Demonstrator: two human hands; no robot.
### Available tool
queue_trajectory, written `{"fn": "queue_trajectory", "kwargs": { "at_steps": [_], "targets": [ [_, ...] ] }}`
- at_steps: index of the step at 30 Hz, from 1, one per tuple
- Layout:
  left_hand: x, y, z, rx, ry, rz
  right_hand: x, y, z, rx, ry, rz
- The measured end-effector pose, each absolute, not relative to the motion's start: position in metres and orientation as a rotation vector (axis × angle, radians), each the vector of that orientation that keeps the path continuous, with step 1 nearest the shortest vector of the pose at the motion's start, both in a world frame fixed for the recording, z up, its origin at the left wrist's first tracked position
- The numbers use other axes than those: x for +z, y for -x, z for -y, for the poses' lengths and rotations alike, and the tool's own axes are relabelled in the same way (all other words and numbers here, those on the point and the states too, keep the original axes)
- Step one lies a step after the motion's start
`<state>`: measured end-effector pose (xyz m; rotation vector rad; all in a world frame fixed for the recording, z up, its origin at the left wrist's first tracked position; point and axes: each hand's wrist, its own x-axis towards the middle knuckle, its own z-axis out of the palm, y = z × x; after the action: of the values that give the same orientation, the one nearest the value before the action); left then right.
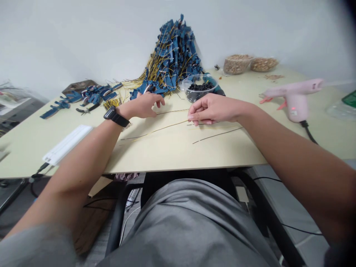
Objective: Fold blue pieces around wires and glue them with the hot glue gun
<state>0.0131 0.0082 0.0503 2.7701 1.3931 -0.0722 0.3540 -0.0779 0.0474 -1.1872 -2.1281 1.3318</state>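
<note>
From the head camera, here's the right hand (208,108), thumb and forefinger pinched together on the end of a yellow wire (164,127), the other fingers curled in behind. And look at the line of that wire: from the pinch it runs out long and low to the person's left, slanting back towards the near edge of the table (167,159). A dark end shows at its far tip, though in this blur I can't say whether that's a second strand beside it.

Over on the other side, the left hand (143,105), palm down, fingers loosely spread, thumb apart, with nothing I can make out in its grasp. It sits beyond the wire's slant, on the far side from the person, so the right hand is the nearer one, the only one in contact. A thin strand (172,111) spans the space between the hands; whether the left thumb touches it, I can't tell.

The left fingertips, meanwhile, are just short of the blue pile (178,55). Behind the right knuckles stands the clear tub (191,97), and below that wrist a dark wire (214,137) lies at a slant.
</note>
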Motion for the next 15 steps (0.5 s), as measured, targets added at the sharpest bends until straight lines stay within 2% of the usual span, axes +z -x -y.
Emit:
{"fn": "queue_trajectory", "kwargs": {
  "at_steps": [8,12,15],
  "targets": [
    [0.047,-0.013,-0.009,-0.031,-2.763,-1.372,0.046,-0.354,0.076,1.374,1.169,2.043],
    [0.047,-0.018,-0.004,0.218,-2.686,-1.324,0.047,-0.354,0.077,1.384,1.17,1.966],
    [0.055,-0.027,0.012,0.291,-2.504,-1.099,0.05,-0.354,0.077,1.351,1.22,1.946]
  ]
}}
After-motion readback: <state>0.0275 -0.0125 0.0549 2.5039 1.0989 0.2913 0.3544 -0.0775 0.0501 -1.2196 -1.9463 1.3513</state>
